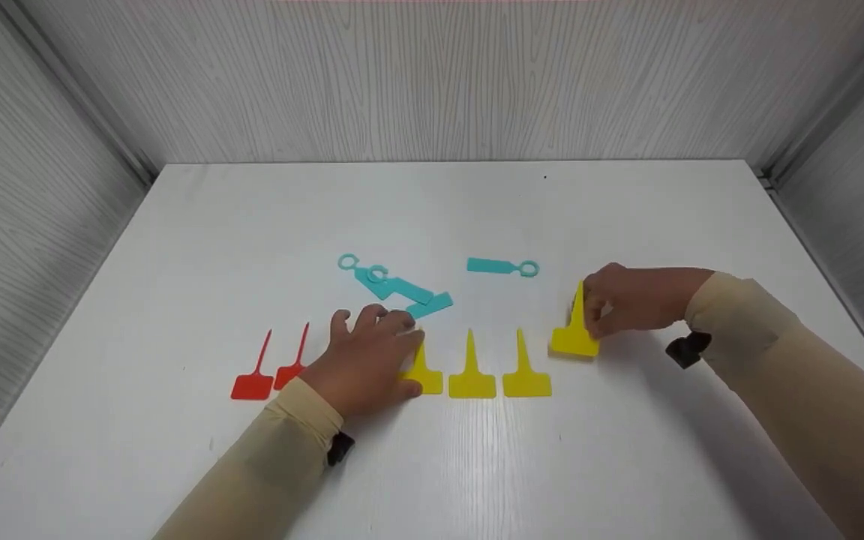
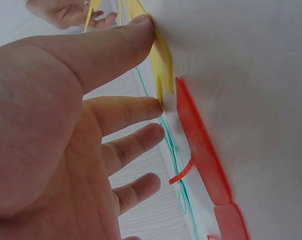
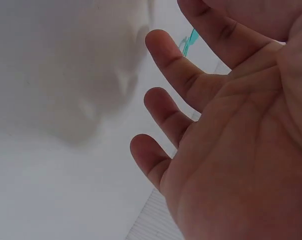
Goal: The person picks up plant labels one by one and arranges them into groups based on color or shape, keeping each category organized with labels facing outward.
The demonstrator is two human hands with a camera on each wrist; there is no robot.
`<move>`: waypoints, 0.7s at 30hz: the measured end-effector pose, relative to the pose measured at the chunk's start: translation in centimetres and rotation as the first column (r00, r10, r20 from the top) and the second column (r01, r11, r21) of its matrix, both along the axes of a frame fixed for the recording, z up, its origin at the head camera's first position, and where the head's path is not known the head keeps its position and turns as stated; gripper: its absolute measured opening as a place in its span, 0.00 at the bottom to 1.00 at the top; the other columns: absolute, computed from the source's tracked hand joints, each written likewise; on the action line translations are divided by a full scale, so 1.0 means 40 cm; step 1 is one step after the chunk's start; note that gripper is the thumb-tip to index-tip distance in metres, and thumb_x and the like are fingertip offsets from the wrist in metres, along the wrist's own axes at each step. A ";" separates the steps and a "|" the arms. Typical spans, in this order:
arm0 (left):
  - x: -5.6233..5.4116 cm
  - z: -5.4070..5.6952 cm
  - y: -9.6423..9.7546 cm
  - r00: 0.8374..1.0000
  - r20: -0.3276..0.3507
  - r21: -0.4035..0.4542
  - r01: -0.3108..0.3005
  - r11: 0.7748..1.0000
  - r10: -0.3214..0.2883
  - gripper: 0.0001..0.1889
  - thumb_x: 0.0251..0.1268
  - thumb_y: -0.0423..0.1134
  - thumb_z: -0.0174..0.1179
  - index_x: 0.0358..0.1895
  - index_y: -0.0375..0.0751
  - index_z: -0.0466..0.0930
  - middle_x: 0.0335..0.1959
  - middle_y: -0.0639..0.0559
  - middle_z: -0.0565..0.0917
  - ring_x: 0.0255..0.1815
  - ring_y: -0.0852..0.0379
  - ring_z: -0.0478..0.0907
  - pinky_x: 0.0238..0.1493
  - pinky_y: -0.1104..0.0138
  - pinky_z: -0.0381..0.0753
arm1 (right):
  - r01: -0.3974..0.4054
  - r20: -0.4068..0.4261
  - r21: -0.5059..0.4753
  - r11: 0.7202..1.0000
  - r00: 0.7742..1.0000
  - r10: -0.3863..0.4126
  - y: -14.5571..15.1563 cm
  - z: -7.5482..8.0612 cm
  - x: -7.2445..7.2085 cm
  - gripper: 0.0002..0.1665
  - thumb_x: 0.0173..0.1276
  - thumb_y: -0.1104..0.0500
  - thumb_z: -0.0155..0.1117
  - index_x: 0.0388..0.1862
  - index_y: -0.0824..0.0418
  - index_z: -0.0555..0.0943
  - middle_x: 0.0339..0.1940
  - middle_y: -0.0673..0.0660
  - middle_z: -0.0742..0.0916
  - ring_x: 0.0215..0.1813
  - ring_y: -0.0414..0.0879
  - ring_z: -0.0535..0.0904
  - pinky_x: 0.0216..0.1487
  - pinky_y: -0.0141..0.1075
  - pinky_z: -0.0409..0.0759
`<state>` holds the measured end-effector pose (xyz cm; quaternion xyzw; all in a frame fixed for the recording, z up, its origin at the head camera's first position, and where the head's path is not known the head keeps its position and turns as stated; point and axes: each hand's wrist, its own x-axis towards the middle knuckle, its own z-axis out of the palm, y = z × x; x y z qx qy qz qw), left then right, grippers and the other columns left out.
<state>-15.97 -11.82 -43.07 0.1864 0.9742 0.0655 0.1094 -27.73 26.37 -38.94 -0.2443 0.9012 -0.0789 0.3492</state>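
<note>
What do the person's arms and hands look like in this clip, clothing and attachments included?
Both arms wear long beige sleeves, gathered at the cuffs. A small black piece sits by each cuff. The left hand and right hand are bare; no gloves, rings or cables show.

We're kinda splaying our left hand (image 1: 368, 367), thumb (image 2: 110, 50) sitting apart from the fingers (image 2: 138, 143), while our right hand (image 1: 623, 300) is pinching; both sleeved arms (image 1: 769, 367) are reaching forward.

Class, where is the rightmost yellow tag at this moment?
In the head view, the tag is pinched in the right hand, just right of the other three yellow tags.
</note>
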 end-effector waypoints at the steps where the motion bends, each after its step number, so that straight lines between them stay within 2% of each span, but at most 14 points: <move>1: 0.000 0.000 0.000 1.000 -0.001 0.000 0.000 1.000 0.000 0.38 0.68 0.59 0.77 0.79 0.57 0.79 0.80 0.51 0.74 0.83 0.41 0.61 0.78 0.31 0.56 | 0.004 0.008 0.001 1.000 1.000 -0.004 0.003 -0.002 0.007 0.07 0.80 0.53 0.69 0.42 0.43 0.92 0.70 0.61 0.76 0.68 0.58 0.71 0.62 0.50 0.79; 7: -0.001 -0.001 -0.001 1.000 -0.001 0.004 0.005 1.000 -0.005 0.38 0.68 0.59 0.77 0.79 0.56 0.79 0.80 0.50 0.74 0.83 0.40 0.61 0.78 0.32 0.56 | -0.006 0.018 0.002 1.000 1.000 0.006 0.013 -0.015 0.048 0.07 0.79 0.53 0.71 0.40 0.40 0.93 0.70 0.59 0.77 0.68 0.58 0.70 0.62 0.50 0.81; 15: -0.004 0.000 -0.002 1.000 0.010 0.007 0.000 1.000 0.000 0.39 0.67 0.58 0.77 0.80 0.55 0.79 0.80 0.50 0.73 0.83 0.41 0.60 0.77 0.31 0.55 | -0.035 -0.072 0.015 0.999 0.997 0.036 -0.001 -0.027 0.101 0.06 0.77 0.54 0.75 0.39 0.43 0.94 0.66 0.56 0.80 0.68 0.58 0.70 0.65 0.54 0.81; 21: -0.003 0.000 0.001 1.000 0.012 0.004 -0.003 1.000 0.003 0.39 0.67 0.58 0.78 0.80 0.56 0.78 0.80 0.50 0.74 0.83 0.40 0.60 0.78 0.31 0.55 | 0.003 -0.099 -0.021 1.000 0.995 -0.006 -0.005 -0.047 0.127 0.09 0.75 0.59 0.76 0.35 0.43 0.92 0.66 0.57 0.81 0.68 0.58 0.71 0.64 0.54 0.82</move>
